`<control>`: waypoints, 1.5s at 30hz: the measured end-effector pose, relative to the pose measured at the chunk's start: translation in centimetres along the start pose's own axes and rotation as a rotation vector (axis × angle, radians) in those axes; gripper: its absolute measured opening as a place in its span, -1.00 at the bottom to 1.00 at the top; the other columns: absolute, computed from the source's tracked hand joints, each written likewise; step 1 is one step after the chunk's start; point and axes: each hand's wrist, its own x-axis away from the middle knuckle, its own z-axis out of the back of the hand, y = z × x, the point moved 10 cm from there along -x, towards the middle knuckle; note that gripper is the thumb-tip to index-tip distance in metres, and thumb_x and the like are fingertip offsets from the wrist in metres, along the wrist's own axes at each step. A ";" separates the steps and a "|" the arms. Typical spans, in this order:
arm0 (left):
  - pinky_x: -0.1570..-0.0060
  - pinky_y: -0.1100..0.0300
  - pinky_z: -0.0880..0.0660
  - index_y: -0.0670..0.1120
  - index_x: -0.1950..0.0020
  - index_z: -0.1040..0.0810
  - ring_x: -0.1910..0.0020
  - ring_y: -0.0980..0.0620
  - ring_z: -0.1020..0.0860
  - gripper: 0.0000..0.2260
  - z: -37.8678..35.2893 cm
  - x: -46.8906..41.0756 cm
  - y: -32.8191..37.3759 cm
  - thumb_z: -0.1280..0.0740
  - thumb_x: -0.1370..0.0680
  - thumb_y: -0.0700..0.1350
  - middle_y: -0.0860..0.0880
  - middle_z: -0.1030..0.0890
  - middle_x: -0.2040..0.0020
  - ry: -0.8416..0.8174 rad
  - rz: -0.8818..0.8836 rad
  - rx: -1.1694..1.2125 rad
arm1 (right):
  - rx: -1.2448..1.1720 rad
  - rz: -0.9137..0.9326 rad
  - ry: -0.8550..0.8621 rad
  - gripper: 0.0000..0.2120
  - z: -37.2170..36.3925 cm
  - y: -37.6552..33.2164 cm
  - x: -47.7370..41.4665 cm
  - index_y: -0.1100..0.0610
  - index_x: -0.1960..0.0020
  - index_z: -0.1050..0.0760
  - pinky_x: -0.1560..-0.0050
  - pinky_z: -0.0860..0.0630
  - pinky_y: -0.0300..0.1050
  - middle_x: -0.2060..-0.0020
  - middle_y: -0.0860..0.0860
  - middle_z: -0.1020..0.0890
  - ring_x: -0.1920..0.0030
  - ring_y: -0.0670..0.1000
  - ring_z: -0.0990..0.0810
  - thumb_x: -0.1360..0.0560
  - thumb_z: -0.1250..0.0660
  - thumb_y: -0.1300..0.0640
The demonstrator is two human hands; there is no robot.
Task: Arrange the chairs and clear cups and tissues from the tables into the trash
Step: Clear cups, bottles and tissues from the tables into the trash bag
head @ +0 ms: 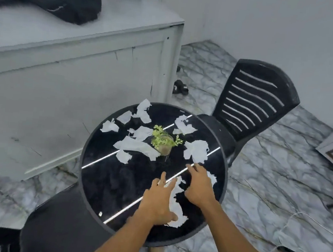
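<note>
Here, tissue point(177, 216) near table point(225, 182) rim, chair point(255, 98) beside.

White tissues point(137, 145) on glossy black table point(99, 180) — black slatted chair point(253, 97), grey-veined marble floor point(256, 195).

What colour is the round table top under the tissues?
The round table top is glossy black, crossed by bright reflected light streaks; head view, the only one.

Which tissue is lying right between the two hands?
The long crumpled tissue on the near side of the table, stretched between the left hand and the right hand. Most other tissues lie farther away, around the little plant.
</note>
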 end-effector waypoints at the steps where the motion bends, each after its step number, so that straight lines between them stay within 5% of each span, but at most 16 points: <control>1: -0.30 -0.19 -0.43 0.18 -0.58 0.02 -0.55 -0.19 -0.07 0.03 -1.2 -1.0 0.8 -0.56 -0.29 0.18 -0.06 0.08 -0.63 -0.041 -0.012 -0.033 | 0.057 0.005 -0.024 -0.08 0.2 1.3 -1.3 -0.01 -0.57 -0.06 -0.46 -0.26 0.14 -0.57 0.08 -0.04 -0.57 0.10 0.00 -0.34 -0.45 0.17; 4: -0.08 0.03 -0.53 0.04 -0.38 -0.39 -0.39 -0.10 -0.29 -0.45 -2.8 -3.1 1.3 -0.46 -0.42 -0.11 -0.01 -0.27 -0.42 -0.069 -0.038 -0.127 | 0.191 -0.031 -0.180 0.00 -0.4 5.2 -3.8 -0.09 -0.57 0.06 -0.38 -0.29 0.32 -0.57 0.04 0.09 -0.55 0.17 0.03 -0.31 -0.45 0.13; 6: -0.04 0.15 -0.50 -0.04 -0.21 -0.54 -0.24 -0.01 -0.41 -0.71 -2.2 -4.4 0.5 -0.33 -0.51 -0.24 0.03 -0.44 -0.22 -0.037 -0.039 -0.166 | 0.225 -0.080 -0.250 0.00 -1.3 7.4 -4.5 -0.07 -0.56 0.03 -0.29 -0.43 0.21 -0.56 0.09 0.02 -0.52 0.17 -0.09 -0.30 -0.46 0.18; 11: -0.05 0.05 -0.52 -0.13 0.01 -0.57 -0.03 -0.06 -0.53 -0.88 2.2 -8.6 1.7 -0.27 -0.52 -0.24 -0.04 -0.58 0.03 0.074 -0.047 -0.083 | -0.001 -0.068 -0.137 -0.41 -1.5 8.6 -6.5 0.06 -0.30 -0.54 -0.09 -0.55 -0.08 -0.19 0.03 -0.49 -0.17 0.08 -0.51 -0.32 -0.34 0.43; 14: 0.00 0.01 -0.52 -0.13 0.05 -0.55 0.03 -0.08 -0.53 -0.91 4.5 -11.1 3.7 -0.30 -0.47 -0.21 -0.03 -0.57 0.07 0.127 -0.056 -0.025 | -0.086 -0.122 -0.095 -0.68 -0.2 8.9 -8.2 0.15 0.05 -0.67 0.12 -0.59 -0.12 0.08 0.09 -0.66 0.11 0.09 -0.64 -0.33 -0.29 0.44; 16: 0.02 0.00 -0.53 -0.11 0.06 -0.56 0.06 -0.07 -0.54 -0.89 5.4 -12.0 4.0 -0.30 -0.44 -0.19 -0.01 -0.58 0.10 0.149 -0.043 -0.003 | -0.102 -0.107 -0.014 -0.73 1.5 8.4 -9.4 0.14 0.10 -0.66 0.14 -0.59 -0.11 0.12 0.05 -0.64 0.15 0.08 -0.63 -0.33 -0.30 0.40; 21: 0.02 0.13 -0.47 -0.01 -0.02 -0.58 0.03 0.03 -0.56 -0.81 5.8 -9.6 -1.1 -0.32 -0.42 -0.10 0.11 -0.61 0.06 0.201 0.105 0.100 | -0.237 0.001 0.075 -0.42 3.2 6.4 -12.3 0.04 -0.37 -0.44 -0.28 -0.45 -0.02 -0.35 0.03 -0.42 -0.36 0.11 -0.36 -0.37 -0.39 0.29; 24: -0.12 0.10 -0.48 0.05 -0.24 -0.55 -0.12 0.03 -0.57 -0.63 7.9 -6.3 -6.7 -0.37 -0.43 -0.10 0.12 -0.61 -0.12 0.362 0.248 0.150 | -0.063 0.062 -0.039 -0.31 1.6 4.2 -13.5 -0.05 -0.49 -0.26 -0.31 -0.42 0.12 -0.45 0.04 -0.27 -0.43 0.16 -0.25 -0.42 -0.43 0.09; 27: -0.07 0.11 -0.46 0.04 -0.45 -0.37 -0.19 -0.04 -0.55 -0.40 10.4 -5.1 -11.8 -0.36 -0.41 -0.21 0.06 -0.43 -0.42 0.481 0.402 0.178 | 0.109 0.140 -0.025 -0.45 0.7 2.3 -14.0 -0.03 -0.43 -0.39 -0.19 -0.48 -0.02 -0.30 0.00 -0.42 -0.28 0.09 -0.36 -0.47 -0.40 0.14; 30: 0.08 0.11 -0.45 0.06 -0.55 -0.20 -0.12 -0.13 -0.57 -0.28 10.2 -5.6 -14.9 -0.35 -0.44 -0.25 -0.08 -0.16 -0.58 0.377 0.537 0.125 | -0.002 0.200 0.030 -0.57 0.2 1.0 -13.2 0.06 -0.22 -0.62 0.04 -0.56 -0.09 0.01 -0.04 -0.54 -0.05 0.03 -0.48 -0.43 -0.31 0.39; 33: 0.01 0.08 -0.54 0.00 -0.45 -0.40 -0.13 -0.11 -0.52 -0.49 8.0 -6.1 -15.0 -0.32 -0.50 -0.25 -0.10 -0.38 -0.37 0.264 0.492 0.065 | -0.118 0.235 0.050 -0.57 -0.5 0.5 -11.0 0.09 -0.09 -0.68 0.13 -0.47 -0.19 0.02 -0.02 -0.63 0.11 -0.03 -0.46 -0.39 -0.27 0.46; 37: 0.01 0.10 -0.56 -0.09 -0.11 -0.62 0.00 -0.06 -0.56 -0.62 6.5 -4.8 -13.5 -0.23 -0.41 -0.40 -0.03 -0.55 0.00 0.363 0.389 0.145 | -0.106 0.273 -0.052 -0.61 -3.0 -1.0 -8.3 0.14 0.04 -0.69 0.13 -0.42 -0.26 0.05 0.00 -0.65 0.06 0.04 -0.50 -0.35 -0.23 0.47; 40: 0.01 0.07 -0.56 -0.10 -0.12 -0.64 0.04 -0.04 -0.57 -0.62 5.6 -2.8 -13.4 -0.24 -0.41 -0.40 -0.02 -0.57 0.07 0.395 0.380 0.228 | -0.184 0.244 -0.110 -0.71 -3.9 -3.3 -6.8 0.17 0.29 -0.62 0.36 -0.26 -0.45 0.26 0.00 -0.54 0.21 -0.01 -0.47 -0.32 -0.23 0.48; 42: -0.04 0.05 -0.58 -0.10 -0.17 -0.65 -0.01 -0.05 -0.58 -0.60 5.2 -1.1 -14.0 -0.24 -0.43 -0.40 -0.04 -0.60 0.05 0.398 0.387 0.276 | -0.236 0.245 -0.155 -0.65 -4.6 -5.5 -5.5 0.04 0.43 -0.48 0.39 -0.23 -0.41 0.32 -0.02 -0.49 0.26 0.01 -0.48 -0.31 -0.23 0.47; 45: 0.11 -0.02 -0.61 -0.11 0.05 -0.68 0.13 -0.03 -0.61 -0.66 5.6 2.5 -15.6 -0.22 -0.38 -0.41 -0.05 -0.63 0.15 0.430 0.404 0.399 | -0.313 0.256 -0.221 -0.73 -5.2 -9.5 -3.4 0.10 0.41 -0.53 0.34 -0.53 -0.07 0.32 0.07 -0.58 0.26 0.10 -0.58 -0.32 -0.28 0.42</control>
